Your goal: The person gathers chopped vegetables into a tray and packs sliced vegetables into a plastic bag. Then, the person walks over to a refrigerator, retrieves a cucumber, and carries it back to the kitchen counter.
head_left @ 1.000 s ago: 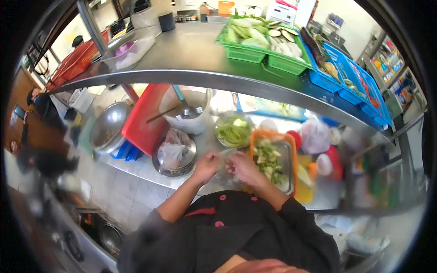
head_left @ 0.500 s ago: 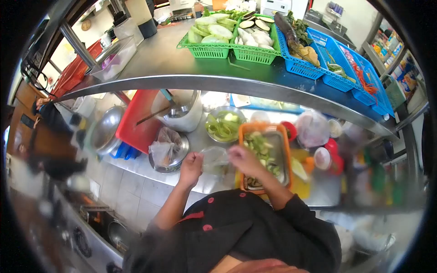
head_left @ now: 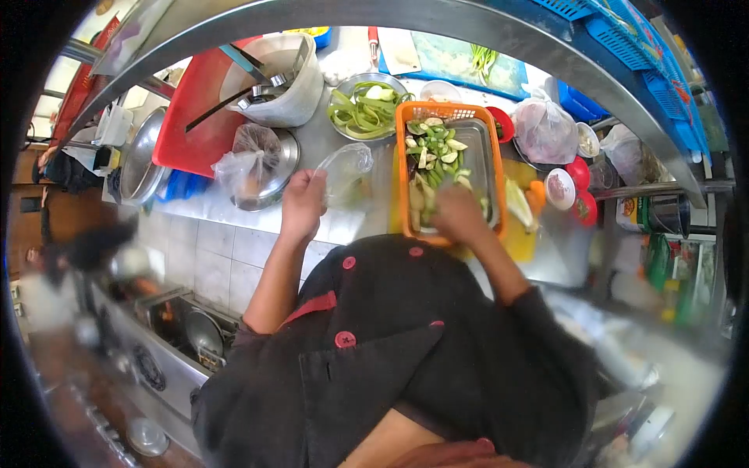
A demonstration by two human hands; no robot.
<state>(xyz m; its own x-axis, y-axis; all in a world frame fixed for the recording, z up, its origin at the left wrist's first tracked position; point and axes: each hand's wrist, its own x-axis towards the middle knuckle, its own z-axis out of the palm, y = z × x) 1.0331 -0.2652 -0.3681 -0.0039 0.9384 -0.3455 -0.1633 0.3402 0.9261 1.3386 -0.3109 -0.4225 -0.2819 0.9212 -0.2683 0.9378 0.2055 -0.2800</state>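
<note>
My left hand [head_left: 303, 204] is closed on the edge of a clear plastic bag [head_left: 347, 173], which hangs open to its right above the steel counter. Over the near part of an orange basket [head_left: 401, 148] is my right hand [head_left: 459, 212], smeared by motion, so its fingers cannot be made out. Cut green and pale vegetables [head_left: 437, 150] fill the left side of the basket, beside a metal tray [head_left: 485, 160]. Behind the bag stands a bowl of green peelings [head_left: 363, 115].
Left of my hands are a knotted plastic bag [head_left: 248, 160] on a metal lid, a red bin [head_left: 183, 132] and a white tub [head_left: 285, 105] with utensils. A steel shelf edge [head_left: 406, 12] crosses overhead. At right are red bowls [head_left: 577, 170] and a bagged item [head_left: 544, 132].
The view has tipped down toward the counter. My right hand has moved away from the plastic bag to above the orange basket, while my left hand keeps the bag.
</note>
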